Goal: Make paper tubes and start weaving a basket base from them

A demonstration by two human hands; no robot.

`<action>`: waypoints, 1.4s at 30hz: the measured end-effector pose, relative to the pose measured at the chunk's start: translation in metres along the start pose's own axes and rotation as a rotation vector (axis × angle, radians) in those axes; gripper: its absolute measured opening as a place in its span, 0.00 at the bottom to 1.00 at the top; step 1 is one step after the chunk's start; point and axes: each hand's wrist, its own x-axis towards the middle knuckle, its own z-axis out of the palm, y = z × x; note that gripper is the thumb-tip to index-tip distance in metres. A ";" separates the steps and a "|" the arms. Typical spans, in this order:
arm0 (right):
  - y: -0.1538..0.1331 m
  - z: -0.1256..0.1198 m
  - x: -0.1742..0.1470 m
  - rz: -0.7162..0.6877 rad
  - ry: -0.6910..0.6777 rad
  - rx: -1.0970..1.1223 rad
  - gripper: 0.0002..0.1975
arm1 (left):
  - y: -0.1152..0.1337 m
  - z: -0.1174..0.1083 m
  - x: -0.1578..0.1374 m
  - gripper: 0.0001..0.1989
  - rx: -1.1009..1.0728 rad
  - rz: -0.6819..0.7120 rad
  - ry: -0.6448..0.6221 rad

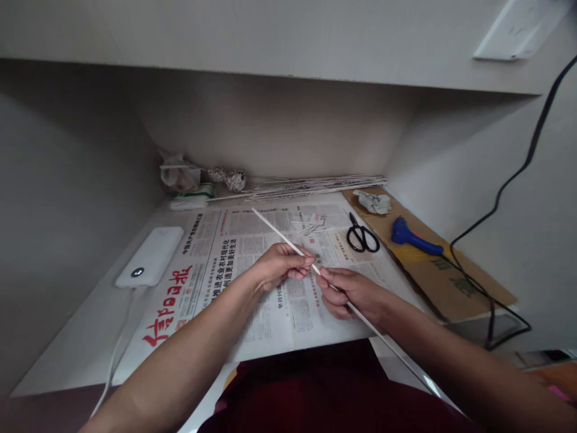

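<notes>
A long, thin white stick, perhaps a rolled paper tube (274, 228), runs slantwise from upper left to lower right through both hands. My left hand (283, 264) pinches it near the middle of the view, thumb and fingers closed. Just to the right, my right hand (347, 293) is wrapped round the same stick, its fingers closed. Beneath both hands lies a spread newspaper (265, 325) with red and black print. Small white paper scraps (311, 224) rest on it beyond the hands.
Black scissors (362, 237) lie right of the scraps. A blue glue gun (415, 237) and crumpled paper (373, 202) sit on cardboard (455, 288). Several thin sticks (315, 187) line the back. At left is a white power bank (151, 255) with a cable; a black cord (500, 192) hangs at right.
</notes>
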 end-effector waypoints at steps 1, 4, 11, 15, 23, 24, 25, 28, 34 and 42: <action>0.000 0.000 0.000 0.014 -0.022 0.004 0.19 | 0.000 0.000 0.000 0.12 -0.003 -0.007 -0.011; -0.002 0.001 -0.001 -0.132 0.143 -0.337 0.18 | -0.001 0.000 0.001 0.12 0.002 -0.027 -0.028; -0.001 0.000 -0.002 -0.331 0.405 -0.775 0.14 | 0.000 0.000 0.002 0.13 0.017 -0.008 0.022; 0.000 -0.005 -0.003 -0.052 0.060 -0.173 0.19 | 0.000 0.001 0.000 0.12 -0.004 -0.001 -0.015; -0.002 0.001 0.002 -0.133 0.177 -0.276 0.17 | 0.000 -0.001 0.001 0.13 0.016 0.000 -0.013; -0.002 0.001 0.002 -0.068 0.099 -0.154 0.19 | 0.000 -0.001 0.001 0.13 0.008 0.004 -0.016; -0.001 0.000 0.002 -0.016 0.029 -0.045 0.20 | 0.001 -0.001 0.000 0.13 0.003 0.006 -0.020; -0.001 -0.002 0.003 -0.033 0.030 -0.042 0.20 | 0.001 -0.001 0.001 0.13 0.011 0.003 -0.022; -0.004 -0.004 0.003 -0.055 0.015 -0.019 0.17 | 0.000 -0.003 0.002 0.12 0.006 0.008 -0.011; -0.004 -0.001 0.003 -0.199 0.198 -0.323 0.16 | 0.000 -0.002 0.001 0.12 0.033 0.006 -0.014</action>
